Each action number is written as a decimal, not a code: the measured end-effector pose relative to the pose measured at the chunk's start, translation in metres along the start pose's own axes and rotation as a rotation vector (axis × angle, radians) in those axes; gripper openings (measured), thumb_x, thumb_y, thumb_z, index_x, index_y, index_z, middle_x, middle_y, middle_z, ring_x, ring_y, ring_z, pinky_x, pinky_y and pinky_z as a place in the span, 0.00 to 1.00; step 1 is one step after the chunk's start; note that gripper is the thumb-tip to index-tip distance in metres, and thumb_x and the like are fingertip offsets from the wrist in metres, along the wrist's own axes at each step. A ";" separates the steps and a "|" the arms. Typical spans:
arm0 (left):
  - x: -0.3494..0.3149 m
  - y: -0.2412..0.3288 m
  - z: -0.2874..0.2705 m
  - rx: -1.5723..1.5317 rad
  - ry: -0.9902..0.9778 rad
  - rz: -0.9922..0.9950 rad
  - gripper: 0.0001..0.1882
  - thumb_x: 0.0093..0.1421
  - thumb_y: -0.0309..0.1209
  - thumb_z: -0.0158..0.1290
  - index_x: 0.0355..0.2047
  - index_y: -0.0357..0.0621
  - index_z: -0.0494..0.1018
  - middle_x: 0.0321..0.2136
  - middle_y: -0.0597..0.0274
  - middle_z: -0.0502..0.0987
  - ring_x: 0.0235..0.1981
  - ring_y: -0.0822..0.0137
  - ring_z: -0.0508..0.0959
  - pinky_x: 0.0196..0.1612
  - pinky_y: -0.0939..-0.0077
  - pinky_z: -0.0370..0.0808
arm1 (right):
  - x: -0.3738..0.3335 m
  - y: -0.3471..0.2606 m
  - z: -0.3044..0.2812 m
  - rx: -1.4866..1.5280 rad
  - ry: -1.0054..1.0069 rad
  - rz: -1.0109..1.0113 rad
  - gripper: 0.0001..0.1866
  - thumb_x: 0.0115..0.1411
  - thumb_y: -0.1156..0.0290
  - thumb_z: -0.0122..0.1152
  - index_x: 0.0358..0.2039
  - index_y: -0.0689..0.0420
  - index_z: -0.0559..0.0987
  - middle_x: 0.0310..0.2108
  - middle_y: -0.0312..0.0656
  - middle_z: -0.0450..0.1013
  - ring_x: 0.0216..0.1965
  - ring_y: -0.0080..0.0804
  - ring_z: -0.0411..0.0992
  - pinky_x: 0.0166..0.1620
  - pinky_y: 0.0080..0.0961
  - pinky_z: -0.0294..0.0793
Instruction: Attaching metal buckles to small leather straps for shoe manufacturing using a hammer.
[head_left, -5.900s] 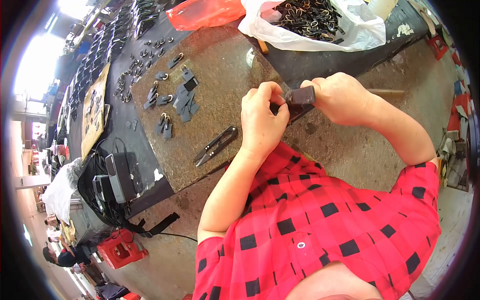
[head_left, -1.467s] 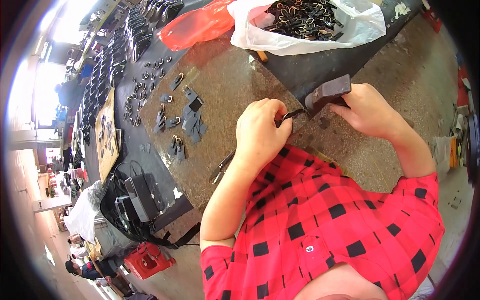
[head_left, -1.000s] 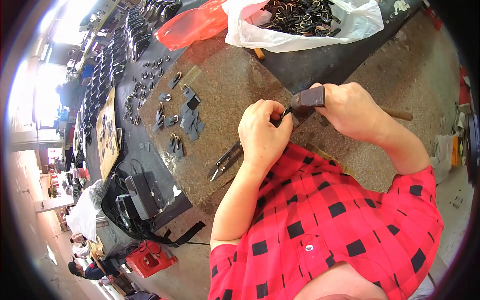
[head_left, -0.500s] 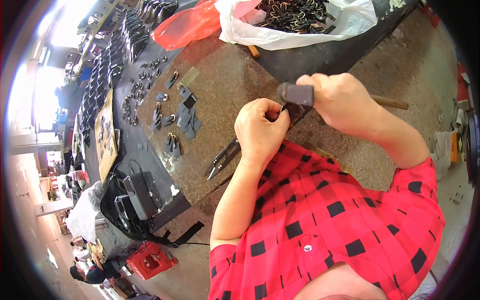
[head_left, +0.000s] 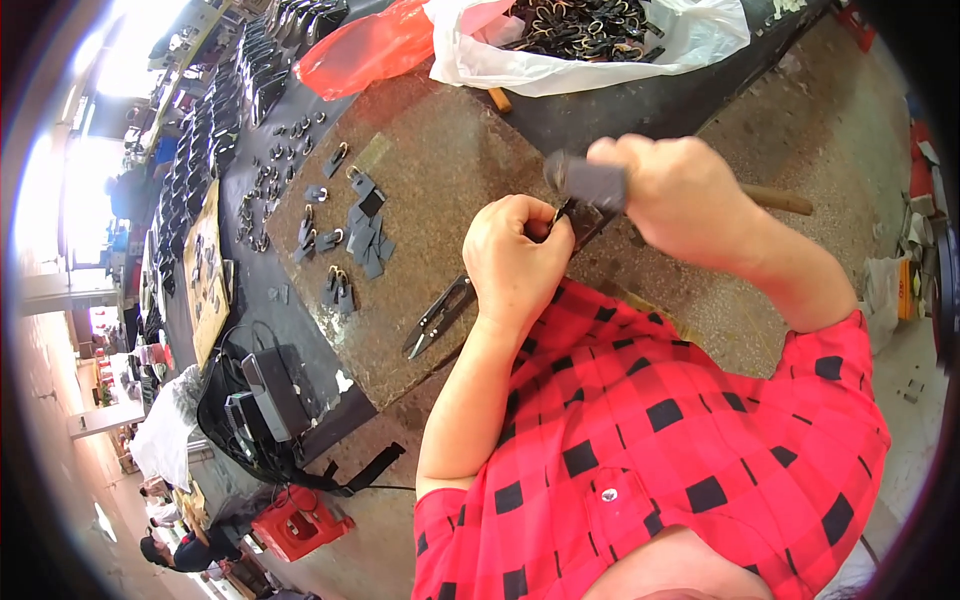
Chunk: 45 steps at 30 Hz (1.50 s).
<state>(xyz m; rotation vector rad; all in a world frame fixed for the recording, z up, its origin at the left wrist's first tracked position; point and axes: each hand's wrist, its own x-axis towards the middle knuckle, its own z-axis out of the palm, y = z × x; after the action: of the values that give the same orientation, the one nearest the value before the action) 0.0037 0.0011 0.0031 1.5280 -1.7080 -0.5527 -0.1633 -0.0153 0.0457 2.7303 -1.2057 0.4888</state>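
Note:
My right hand is closed round a hammer, whose wooden handle sticks out behind the fist. The dark hammer head hovers right beside my left fingertips and looks slightly blurred. My left hand pinches a small black piece at the near right edge of a brown board; most of it is hidden by my fingers and the hammer. Black-handled scissors lie by my left wrist. Farther left on the board are loose black tabs and several tabs with metal rings.
A white plastic bag full of black pieces with rings stands at the far side, next to a red bag. Small ringed pieces lie left of the board. A black bag sits at the table's left edge, near a red stool.
The hammer head has shifted slightly left and up by my left fingertips. Both hands keep their grip, and the whole view has slid a little.

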 end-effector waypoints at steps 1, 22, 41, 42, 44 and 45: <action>0.000 0.001 0.000 0.012 -0.006 0.010 0.05 0.37 0.25 0.54 0.14 0.42 0.68 0.12 0.62 0.68 0.19 0.62 0.70 0.25 0.71 0.67 | -0.004 -0.003 0.007 -0.040 -0.056 -0.021 0.09 0.44 0.74 0.50 0.28 0.58 0.64 0.16 0.40 0.66 0.18 0.33 0.70 0.18 0.25 0.69; 0.000 -0.002 0.003 0.026 0.042 0.055 0.06 0.37 0.26 0.54 0.13 0.42 0.67 0.13 0.62 0.67 0.19 0.62 0.69 0.24 0.71 0.66 | 0.003 0.001 -0.002 0.044 -0.053 0.028 0.08 0.45 0.75 0.50 0.28 0.58 0.64 0.17 0.43 0.68 0.20 0.37 0.71 0.21 0.28 0.70; -0.032 0.003 -0.062 -0.836 -0.171 -0.403 0.07 0.51 0.21 0.51 0.31 0.35 0.67 0.24 0.64 0.74 0.25 0.80 0.72 0.30 0.89 0.68 | 0.068 0.012 0.032 1.028 -0.584 0.254 0.16 0.51 0.71 0.51 0.39 0.66 0.64 0.23 0.44 0.67 0.14 0.27 0.65 0.18 0.23 0.65; -0.033 0.002 -0.063 -0.911 -0.187 -0.420 0.08 0.51 0.20 0.51 0.32 0.36 0.66 0.24 0.63 0.74 0.25 0.79 0.72 0.30 0.89 0.69 | 0.071 0.014 0.046 0.795 -0.410 0.058 0.15 0.50 0.69 0.52 0.36 0.65 0.66 0.26 0.48 0.69 0.21 0.35 0.70 0.25 0.30 0.69; -0.035 0.000 -0.065 -0.989 -0.194 -0.432 0.09 0.51 0.20 0.50 0.34 0.36 0.65 0.24 0.62 0.74 0.26 0.78 0.73 0.30 0.88 0.69 | 0.073 0.008 0.048 0.548 -0.309 0.022 0.16 0.49 0.67 0.54 0.35 0.64 0.66 0.27 0.49 0.69 0.25 0.38 0.70 0.29 0.32 0.69; -0.037 -0.002 -0.066 -1.011 -0.190 -0.425 0.10 0.51 0.19 0.50 0.34 0.37 0.64 0.24 0.61 0.74 0.26 0.78 0.73 0.30 0.88 0.69 | 0.074 0.004 0.048 0.303 -0.205 -0.004 0.16 0.48 0.66 0.56 0.34 0.63 0.67 0.28 0.49 0.69 0.28 0.41 0.70 0.33 0.34 0.68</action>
<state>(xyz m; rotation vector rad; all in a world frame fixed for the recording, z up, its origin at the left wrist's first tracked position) 0.0551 0.0475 0.0332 1.0623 -0.9109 -1.5335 -0.1075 -0.0808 0.0259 3.1044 -1.2630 0.4306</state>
